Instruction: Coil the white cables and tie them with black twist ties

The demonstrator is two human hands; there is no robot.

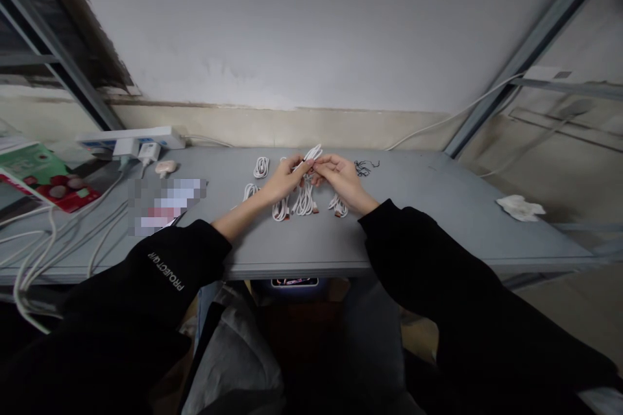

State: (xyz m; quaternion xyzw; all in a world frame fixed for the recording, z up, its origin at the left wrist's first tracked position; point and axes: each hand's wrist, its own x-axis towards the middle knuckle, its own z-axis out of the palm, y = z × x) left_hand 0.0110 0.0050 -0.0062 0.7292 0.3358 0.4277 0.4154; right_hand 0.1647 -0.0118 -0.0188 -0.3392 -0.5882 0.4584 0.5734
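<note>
Coiled white cable (315,152) between left grip (289,179) and right grip (341,177)
Left pinches it; right looks nearly closed beside it, hold unclear.

Looks like a makeshift work corner, judging by the grey desk (413,207) below the grip (311,165), scuffed wall (316,32) beyond, and power strip (168,137) well left.
</note>
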